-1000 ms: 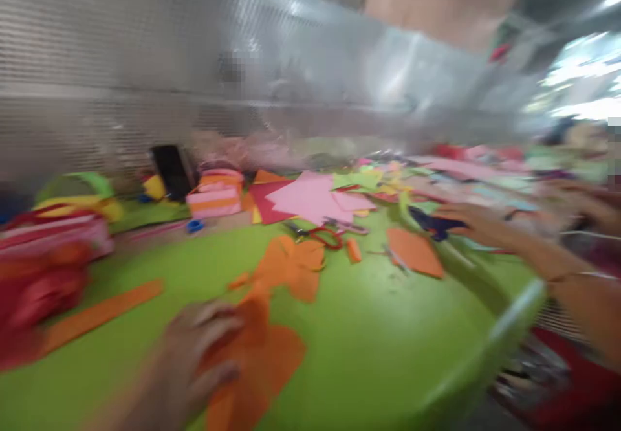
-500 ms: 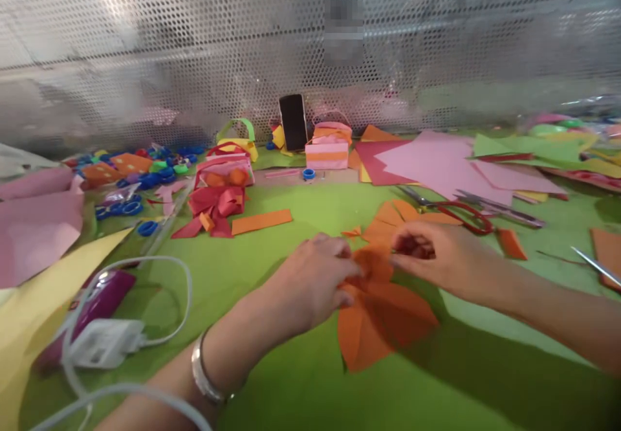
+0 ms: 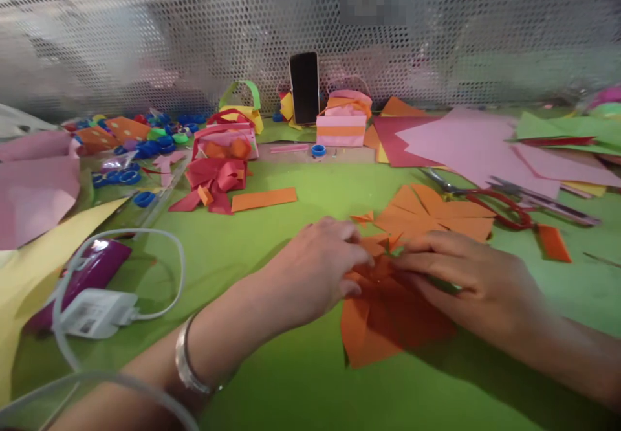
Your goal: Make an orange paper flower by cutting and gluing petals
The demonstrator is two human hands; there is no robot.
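Observation:
A folded orange paper piece lies on the green table in front of me. My left hand, with a silver bangle on its wrist, pinches the paper's top edge with curled fingers. My right hand presses on the same paper from the right, fingers bent and resting on it. A second pleated orange paper shape lies just behind the hands.
Red-handled scissors lie at the right by pink paper sheets. A black phone leans on the perforated metal wall. Paper baskets, a red ribbon bow, blue rings, an orange strip and a white charger with cable sit left.
The view swung from the right side of the table to its middle. My right hand came back from the far right, and both hands now press on the orange paper, lower than before.

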